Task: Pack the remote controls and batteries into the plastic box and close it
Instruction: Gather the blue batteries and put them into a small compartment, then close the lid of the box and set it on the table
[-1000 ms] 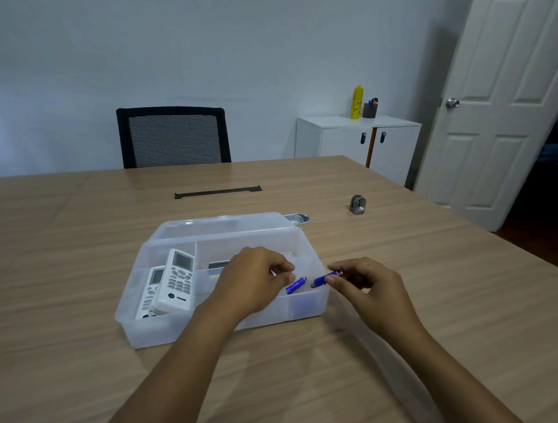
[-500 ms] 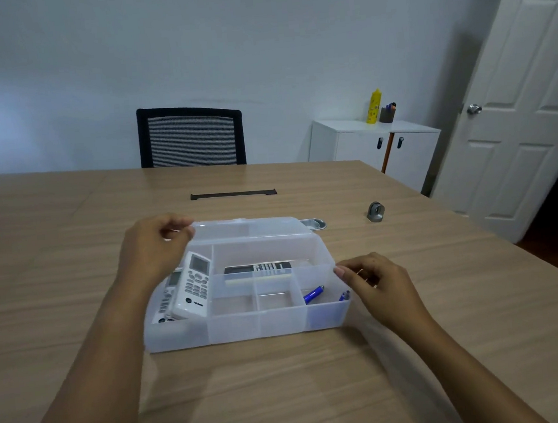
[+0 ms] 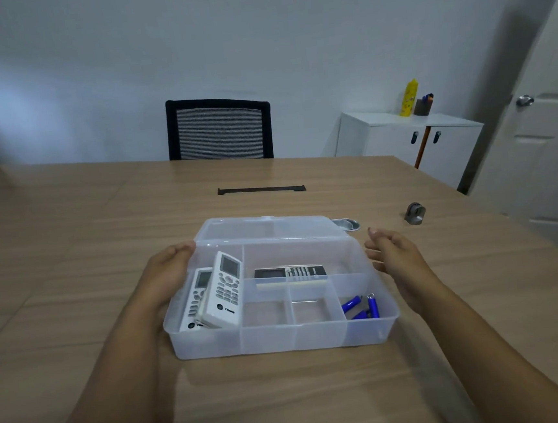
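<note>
Resting on the wooden table (image 3: pixel 73 263), the clear plastic box (image 3: pixel 282 339) stands open with its lid (image 3: pixel 265 227) folded back flat behind it. Inside the box, the near right compartment holds blue batteries (image 3: pixel 363 306), the two small compartments to their left show nothing in them, and the long left compartment holds two white remote controls (image 3: pixel 222 292), one leaning over the other, both with screens at the far end. Behind the small compartments, a black remote control (image 3: pixel 289 272) lies crosswise in the wide rear section. The left hand (image 3: pixel 168 275) is against the box's left wall, fingers loosely curled, its fingertips touching the left corner of the lid at the hinge line, gripping nothing. The right hand (image 3: pixel 393 255) hovers just beside the box's right wall, open and relaxed, apart from the plastic and holding nothing. Beyond the lid, a small metal dish (image 3: pixel 346 224) peeks out at its right end, and a grey metal object (image 3: pixel 415 213) sits farther right of the box. Farther behind the box lies a black cable slot (image 3: pixel 261 189), then a black mesh chair (image 3: pixel 219 130) at the table's far edge.
</note>
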